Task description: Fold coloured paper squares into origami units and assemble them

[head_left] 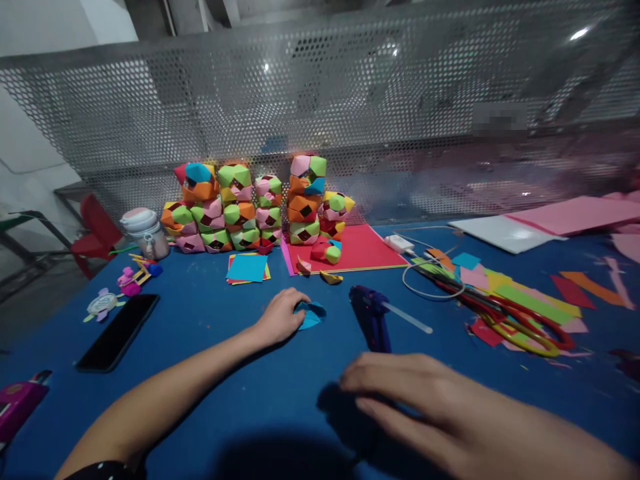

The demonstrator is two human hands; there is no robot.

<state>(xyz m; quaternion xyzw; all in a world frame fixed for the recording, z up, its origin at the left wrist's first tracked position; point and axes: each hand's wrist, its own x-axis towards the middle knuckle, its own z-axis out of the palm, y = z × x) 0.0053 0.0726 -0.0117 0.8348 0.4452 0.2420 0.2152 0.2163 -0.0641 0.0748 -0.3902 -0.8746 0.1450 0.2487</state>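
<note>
My left hand (283, 316) rests on the blue table (220, 373), fingers closed on the edge of a folded blue paper piece (311, 316). Part of that paper lies hidden under the fingertips. My right hand (415, 400) hovers nearer to me on the right, slightly blurred, its thumb apart from the bent fingers and nothing visible between them. Just beyond it lies a dark blue glue gun (373, 313) with a clear glue stick (410, 319) sticking out. A small yellow folded paper piece (331, 277) and a pink one (303, 265) lie beyond the left hand.
Stacked folded-paper balls (240, 207) stand at the back before a perforated metal panel (390, 120). Blue paper squares (247, 268), red sheets (370, 250) and a phone (120, 332) lie about. Scissors (520, 327), a cable (425, 292) and paper scraps (540, 300) cover the right side.
</note>
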